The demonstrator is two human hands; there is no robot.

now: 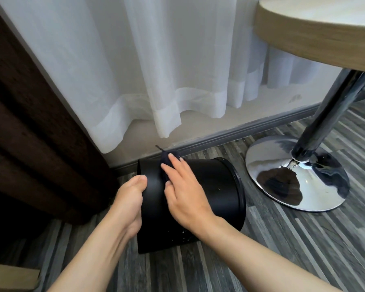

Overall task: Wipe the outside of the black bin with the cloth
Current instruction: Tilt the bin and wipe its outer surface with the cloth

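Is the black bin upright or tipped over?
Tipped on its side. The black bin lies with its rimmed end pointing right; the left hand grips its base end, the right hand presses the cloth on it.

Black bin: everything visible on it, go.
The black bin is round, slightly tapered, smooth like plastic, with a lipped rim at its wider right end. It lies on its side on the plank floor. Pale specks dot its lower wall. The left hand holds its left end; the right hand presses a dark cloth on top.

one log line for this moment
bin on its side | left hand holds base end | right hand presses cloth on wall
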